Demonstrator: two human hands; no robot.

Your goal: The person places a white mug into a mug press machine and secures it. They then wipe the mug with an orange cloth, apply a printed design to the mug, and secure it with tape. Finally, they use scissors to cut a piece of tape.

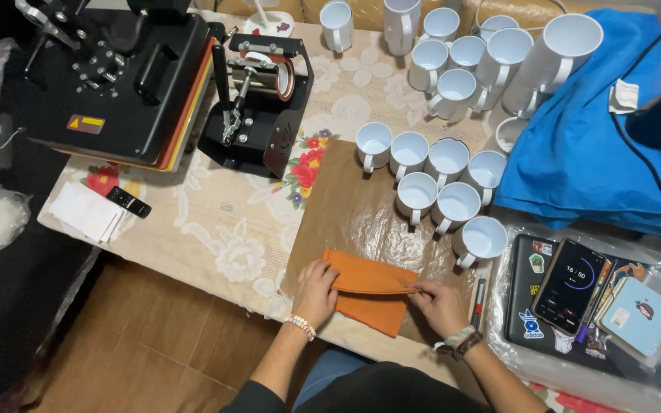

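An orange cloth (369,284) lies folded on a brown sheet of paper (361,206) near the table's front edge. My left hand (317,291) rests flat on the cloth's left end, a bead bracelet on its wrist. My right hand (436,302) pinches the top folded layer at the cloth's right edge; that wrist wears a watch. Several white mugs (430,183) stand in a cluster just beyond the brown paper.
A flat black heat press (116,76) and a black mug press (258,99) stand at the back left. More white mugs (491,53) and a blue garment (598,138) lie at the back right. A phone (571,284) rests on a stickered laptop at right.
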